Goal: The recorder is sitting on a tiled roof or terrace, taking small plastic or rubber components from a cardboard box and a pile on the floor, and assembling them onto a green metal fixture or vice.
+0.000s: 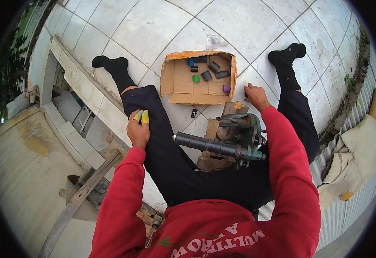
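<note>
My left hand [139, 130] rests on my left leg near the knee, holding nothing, with yellow coverings on two fingers. My right hand [257, 97] is beside the right corner of a cardboard box [188, 98], its fingers curled at a small dark piece I cannot make out. Inside the box lie several short black tubes [214, 66] and blue, green [196, 78] and purple [226, 88] pieces. Between my legs stands a green metal machine [251, 139] on a wooden block [209, 162]. A long black ribbed roller-like handle [207, 144] sticks out of it to the left.
A small black piece [194, 113] lies on the tiled floor [153, 30] below the box. At the left are a low tiled ledge [82, 88] and a wooden plank [78, 204]. Corrugated sheeting [355, 124] with a pale cloth [353, 150] on it borders the right side.
</note>
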### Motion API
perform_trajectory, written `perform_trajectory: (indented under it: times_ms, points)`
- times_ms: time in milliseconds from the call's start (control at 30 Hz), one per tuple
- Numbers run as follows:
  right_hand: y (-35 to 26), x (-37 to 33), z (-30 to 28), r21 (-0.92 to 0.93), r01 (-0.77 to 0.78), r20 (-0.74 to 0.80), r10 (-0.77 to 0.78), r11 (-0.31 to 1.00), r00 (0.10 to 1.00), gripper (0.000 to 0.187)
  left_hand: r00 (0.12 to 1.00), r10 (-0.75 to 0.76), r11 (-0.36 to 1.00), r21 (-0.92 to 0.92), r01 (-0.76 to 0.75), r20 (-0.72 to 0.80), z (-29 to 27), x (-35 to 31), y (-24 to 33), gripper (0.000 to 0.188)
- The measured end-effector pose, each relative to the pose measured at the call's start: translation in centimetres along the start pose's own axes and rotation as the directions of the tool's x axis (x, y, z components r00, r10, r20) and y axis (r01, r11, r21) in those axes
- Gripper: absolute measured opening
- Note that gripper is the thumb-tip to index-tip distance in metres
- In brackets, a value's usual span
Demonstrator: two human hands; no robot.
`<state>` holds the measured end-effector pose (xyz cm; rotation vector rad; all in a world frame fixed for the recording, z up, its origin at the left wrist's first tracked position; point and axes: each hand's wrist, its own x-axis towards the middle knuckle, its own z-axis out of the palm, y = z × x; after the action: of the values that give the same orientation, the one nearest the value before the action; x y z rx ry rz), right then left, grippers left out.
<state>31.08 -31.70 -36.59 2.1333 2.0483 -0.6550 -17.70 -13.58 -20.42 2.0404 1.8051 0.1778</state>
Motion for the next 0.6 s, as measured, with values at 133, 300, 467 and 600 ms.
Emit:
perform_trajectory:
  times_ms: [133, 300, 467, 600]
  points:
    - [-0.2, 1.2, -1.7, 0.075, -0.106, -0.001, 0.107, 0.991, 0.994, 0.035, 1.000, -0.016, 1.000, 0.007, 0.016, 0.002, -0.3, 0.0, -0.4, 0.031]
    - [4.2, 1.5, -0.8, 0.380, -0.428, 0.067, 0.437, 0.820, 0.897, 0.029, 0.999, -0.032, 0.999, -0.009, 0.032, 0.002, -0.2, 0.2, 0.2, 0.031]
    - [4.0, 1.3, 1.0, 0.318, -0.348, 0.001, 0.366, 0.882, 0.930, 0.023, 0.999, -0.050, 0.999, -0.009, 0.050, -0.002, -0.6, 0.0, -0.5, 0.030]
    - [3.0, 1.6, 0.9, 0.235, -0.323, 0.070, 0.315, 0.917, 0.946, 0.028, 0.999, -0.028, 1.000, -0.002, 0.028, -0.019, -1.5, -0.2, -0.8, 0.029]
